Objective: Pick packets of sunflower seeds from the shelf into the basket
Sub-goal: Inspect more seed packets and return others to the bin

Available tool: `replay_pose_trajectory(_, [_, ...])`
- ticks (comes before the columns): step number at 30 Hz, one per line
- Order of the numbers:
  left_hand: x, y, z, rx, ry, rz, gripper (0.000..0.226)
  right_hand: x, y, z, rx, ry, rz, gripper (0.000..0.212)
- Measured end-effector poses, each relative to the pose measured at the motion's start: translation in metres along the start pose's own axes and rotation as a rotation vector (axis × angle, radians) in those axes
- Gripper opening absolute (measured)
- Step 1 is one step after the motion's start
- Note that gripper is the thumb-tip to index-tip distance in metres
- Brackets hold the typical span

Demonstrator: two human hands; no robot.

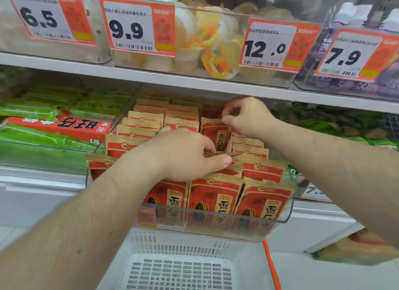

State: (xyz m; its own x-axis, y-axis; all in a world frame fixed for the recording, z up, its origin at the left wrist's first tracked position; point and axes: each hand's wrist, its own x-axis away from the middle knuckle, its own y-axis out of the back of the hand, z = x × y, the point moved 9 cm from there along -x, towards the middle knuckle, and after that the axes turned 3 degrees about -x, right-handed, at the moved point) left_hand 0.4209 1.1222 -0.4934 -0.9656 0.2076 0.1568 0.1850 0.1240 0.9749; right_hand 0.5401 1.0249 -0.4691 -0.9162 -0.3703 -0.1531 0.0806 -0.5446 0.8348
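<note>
Red and tan packets of sunflower seeds [216, 194] stand in rows inside a clear plastic bin [287, 205] on the middle shelf. My left hand [185, 153] lies over the middle rows, thumb and fingers pinched on the top edge of a packet [220, 154]. My right hand [248, 116] reaches further back and pinches the top edge of a raised packet [213, 132]. A white slotted basket [179, 266] with an orange handle sits below the bin, with nothing visible in it.
Green and red snack packs [54, 125] fill the bin to the left. Jelly cups [211, 36] sit on the shelf above, behind price tags [133, 26]. The upper shelf edge [172, 80] hangs close above my right hand. Green packs [345, 125] lie to the right.
</note>
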Motion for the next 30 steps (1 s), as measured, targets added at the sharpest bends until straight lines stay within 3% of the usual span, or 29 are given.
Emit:
replay_pose_trajectory(3, [0.000,0.001,-0.002,0.024,0.001,0.002,0.071,-0.010,-0.006,-0.003,0.122,-0.037,0.028,0.005])
replay_pose_trajectory(6, [-0.002,0.003,-0.004,0.022,0.034,0.021,0.066,-0.018,-0.009,-0.005,0.155,-0.122,0.097,0.020])
replay_pose_trajectory(11, [-0.014,0.014,-0.008,-0.005,0.086,0.089,0.058,-0.010,-0.025,-0.009,-0.410,-0.255,0.269,0.020])
replay_pose_trajectory(13, [-0.016,0.018,-0.008,-0.024,0.096,0.102,0.055,-0.005,-0.028,-0.006,-0.433,-0.228,0.329,0.016])
replay_pose_trajectory(16, [-0.015,0.017,-0.006,-0.001,0.097,0.114,0.050,0.006,-0.026,0.003,-0.285,-0.133,0.419,0.012])
replay_pose_trajectory(20, [-0.014,0.014,-0.004,-0.001,0.091,0.103,0.045,0.015,-0.025,0.014,-0.018,-0.031,0.555,0.060])
replay_pose_trajectory(23, [-0.014,0.017,-0.004,0.013,0.101,0.083,0.044,0.022,-0.025,0.019,0.086,0.005,0.596,0.069])
replay_pose_trajectory(26, [-0.014,0.017,-0.003,0.032,0.110,0.077,0.041,0.030,-0.032,0.010,0.269,-0.022,0.637,0.040])
replay_pose_trajectory(30, [-0.012,0.014,0.000,0.097,0.121,0.026,0.035,0.019,-0.024,0.009,0.518,0.098,0.345,0.016])
